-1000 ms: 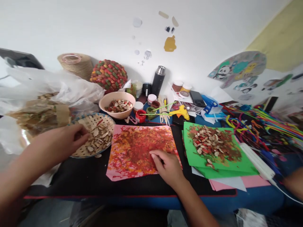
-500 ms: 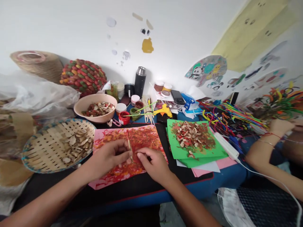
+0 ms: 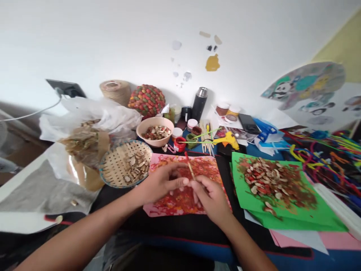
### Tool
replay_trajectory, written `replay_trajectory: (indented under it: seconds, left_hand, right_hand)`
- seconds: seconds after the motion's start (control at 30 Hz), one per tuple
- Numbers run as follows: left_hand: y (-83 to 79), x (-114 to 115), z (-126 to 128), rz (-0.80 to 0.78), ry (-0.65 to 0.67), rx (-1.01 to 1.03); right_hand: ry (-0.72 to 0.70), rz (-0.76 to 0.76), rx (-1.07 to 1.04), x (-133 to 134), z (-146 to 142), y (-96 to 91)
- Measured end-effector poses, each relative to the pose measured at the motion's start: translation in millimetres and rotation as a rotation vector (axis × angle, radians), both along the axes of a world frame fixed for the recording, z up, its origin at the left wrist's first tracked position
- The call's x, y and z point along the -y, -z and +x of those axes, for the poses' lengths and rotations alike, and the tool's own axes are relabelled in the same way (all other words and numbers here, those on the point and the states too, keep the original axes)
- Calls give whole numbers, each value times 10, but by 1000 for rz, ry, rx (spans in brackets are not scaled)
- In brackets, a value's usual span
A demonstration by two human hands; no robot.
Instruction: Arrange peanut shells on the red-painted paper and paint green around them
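The slender stick (image 3: 190,166) is straight and thin, pale along its shaft and red at its upper end. It stands tilted above the pink paper sheet (image 3: 172,206), its top leaning toward the left. The right hand (image 3: 216,201) pinches its lower end between thumb and forefinger. The left hand (image 3: 163,181) is half curled close beside it, thumb by the right fingertips; whether it grips anything cannot be determined. The sheet is heavily smeared red and orange, with pink visible at the edges. A woven basket (image 3: 113,165) of peanut shells (image 3: 137,165) sits just left.
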State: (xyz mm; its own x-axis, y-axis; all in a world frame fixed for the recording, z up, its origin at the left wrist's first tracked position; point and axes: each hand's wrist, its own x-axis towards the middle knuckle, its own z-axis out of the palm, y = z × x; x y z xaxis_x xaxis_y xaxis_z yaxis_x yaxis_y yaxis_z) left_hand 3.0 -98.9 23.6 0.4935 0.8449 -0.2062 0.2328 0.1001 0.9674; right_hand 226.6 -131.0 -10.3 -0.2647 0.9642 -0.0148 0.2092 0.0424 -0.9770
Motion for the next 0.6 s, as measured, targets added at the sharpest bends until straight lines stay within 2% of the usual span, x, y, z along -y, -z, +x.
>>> replay_trajectory:
  seconds: [0.03,0.07,0.17,0.23,0.3,0.43,0.6]
  left_hand:
    - [-80,-28,-131,93,-6,-123]
    - [-157,-64,-290,228,-74,-304]
    - [-293,-202,-848,572,-455,-888]
    - [-277,-278,-1166,680,-510,-1162]
    - [-210,-317,-1361,695,-434,-1356]
    - [-113,-338,-1423,704,-362,-1497]
    - [-131,-414,-1412,702,-342,-1515]
  right_hand:
    - [27,25,9,-38,38,-22]
    - [54,53,20,-76,77,-34]
    - [157,148,27,-163,159,4]
    - [226,202,40,-185,171,75]
    - [252,255,94,-176,156,151]
    - [213,366,249,-125,120,247]
    - [175,415,323,-112,126,297]
